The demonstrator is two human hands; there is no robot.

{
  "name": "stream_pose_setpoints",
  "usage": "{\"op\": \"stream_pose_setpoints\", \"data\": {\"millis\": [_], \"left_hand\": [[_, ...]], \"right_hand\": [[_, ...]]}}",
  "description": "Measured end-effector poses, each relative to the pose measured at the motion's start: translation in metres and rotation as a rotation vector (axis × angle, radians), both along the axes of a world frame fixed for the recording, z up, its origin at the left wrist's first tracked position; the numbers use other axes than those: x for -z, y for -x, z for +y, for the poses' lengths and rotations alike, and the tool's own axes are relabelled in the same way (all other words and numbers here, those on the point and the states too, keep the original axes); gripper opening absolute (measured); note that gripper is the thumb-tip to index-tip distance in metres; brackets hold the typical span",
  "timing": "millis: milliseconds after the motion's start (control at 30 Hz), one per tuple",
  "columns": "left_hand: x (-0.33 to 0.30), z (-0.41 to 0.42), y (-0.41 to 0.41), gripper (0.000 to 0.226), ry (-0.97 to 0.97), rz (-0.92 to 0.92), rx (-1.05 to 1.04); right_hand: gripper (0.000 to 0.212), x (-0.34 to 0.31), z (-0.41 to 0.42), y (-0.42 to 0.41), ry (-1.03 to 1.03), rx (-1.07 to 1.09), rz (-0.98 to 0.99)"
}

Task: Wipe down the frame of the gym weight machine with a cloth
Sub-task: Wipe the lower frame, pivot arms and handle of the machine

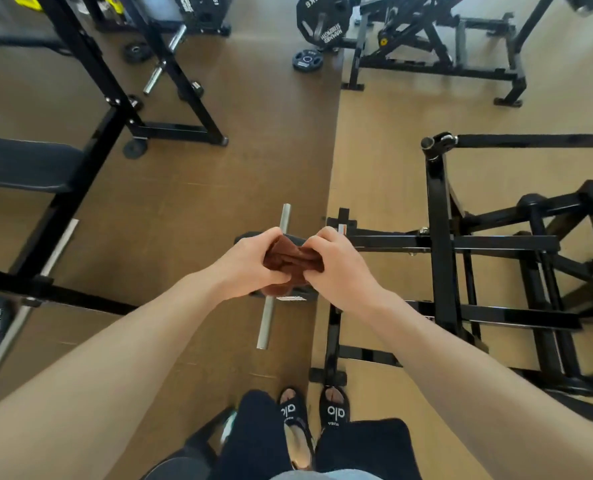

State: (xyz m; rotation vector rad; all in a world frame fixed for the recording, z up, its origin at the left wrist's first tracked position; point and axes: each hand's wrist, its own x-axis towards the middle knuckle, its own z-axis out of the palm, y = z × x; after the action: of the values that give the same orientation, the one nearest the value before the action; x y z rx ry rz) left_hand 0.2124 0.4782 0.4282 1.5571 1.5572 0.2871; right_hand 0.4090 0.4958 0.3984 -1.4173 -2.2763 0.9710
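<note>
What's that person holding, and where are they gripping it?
A brown cloth, bunched between both hands: the left hand grips its left end, the right hand its right end.

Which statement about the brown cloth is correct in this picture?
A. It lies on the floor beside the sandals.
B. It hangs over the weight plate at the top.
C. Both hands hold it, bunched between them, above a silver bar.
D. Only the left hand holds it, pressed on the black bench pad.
C: the left hand and the right hand both grip the bunched brown cloth between them, over the silver bar.
</note>
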Motion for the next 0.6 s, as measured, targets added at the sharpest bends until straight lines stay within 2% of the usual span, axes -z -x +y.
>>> {"op": "stream_pose_setpoints", "data": {"millis": [67,200,267,333,433,600], "left_hand": [[-0.008,0.012,0.003,0.035,-0.015,0.023,0.016],[-0.019,0.037,0.020,0.037,0.032,0.026,0.026],[-0.017,0.053,0.031,0.040,0.109,-0.038,0.014],[-0.010,0.070,0.045,0.033,0.165,-0.079,-0.001],[0.005,0.101,0.075,0.015,0.132,-0.042,0.034],[0.023,0.173,0.146,0.009,0.084,-0.060,0.138]], "right_hand": [[0.026,-0.008,0.013,-0.001,-0.062,-0.040,-0.041],[0.023,-0.017,0.038,0.010,0.021,-0.054,-0.055],[0.019,-0.014,0.052,0.021,0.047,-0.007,-0.080],[0.015,-0.007,0.066,0.036,0.085,0.031,-0.087],[0.015,-0.001,0.090,0.066,0.215,0.043,-0.061],[0.040,0.002,0.143,0.138,0.445,0.199,0.090]]}}
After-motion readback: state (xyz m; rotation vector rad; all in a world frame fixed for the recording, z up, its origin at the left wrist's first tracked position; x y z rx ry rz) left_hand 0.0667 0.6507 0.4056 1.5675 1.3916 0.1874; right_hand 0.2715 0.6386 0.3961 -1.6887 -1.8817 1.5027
